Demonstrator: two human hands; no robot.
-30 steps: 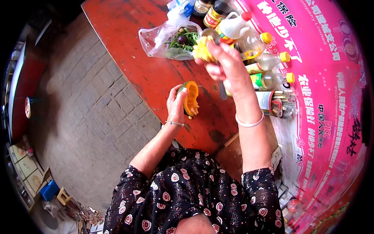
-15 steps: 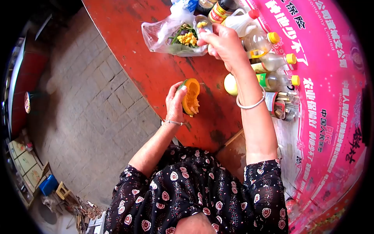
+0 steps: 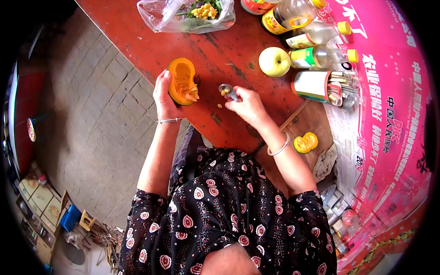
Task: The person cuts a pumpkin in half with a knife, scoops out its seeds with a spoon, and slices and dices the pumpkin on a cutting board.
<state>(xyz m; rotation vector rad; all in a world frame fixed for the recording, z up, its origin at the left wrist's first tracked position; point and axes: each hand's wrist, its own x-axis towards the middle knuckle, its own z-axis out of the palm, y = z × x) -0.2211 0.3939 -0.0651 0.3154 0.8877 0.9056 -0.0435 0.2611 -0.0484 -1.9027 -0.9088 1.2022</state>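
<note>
My left hand point(image 3: 164, 96) is wrapped round a pumpkin half point(image 3: 181, 75), its cut orange face turned up and to the right. Stringy pulp and pale seeds cling at the hollow's lower end. In my right hand point(image 3: 247, 106) is a metal spoon point(image 3: 225, 90) with a few seeds in its bowl, just right of the pumpkin and over the red table point(image 3: 220, 59). One loose seed point(image 3: 219, 106) shows near the spoon. Farther off, a clear plastic bag point(image 3: 183, 23) holds greens and a heap of scooped pulp and seeds point(image 3: 205, 11).
A pale green apple point(image 3: 274, 62) sits right of centre. Several bottles with yellow caps point(image 3: 321, 56) lie along the right side, beside a can of utensils point(image 3: 314, 86). Another pumpkin piece point(image 3: 305, 142) rests lower right. A paved floor point(image 3: 105, 114) extends left.
My right hand has come back from beside the plastic bag toward the pumpkin, still holding the spoon. My left hand keeps hold of the pumpkin half. The view has shifted toward my body.
</note>
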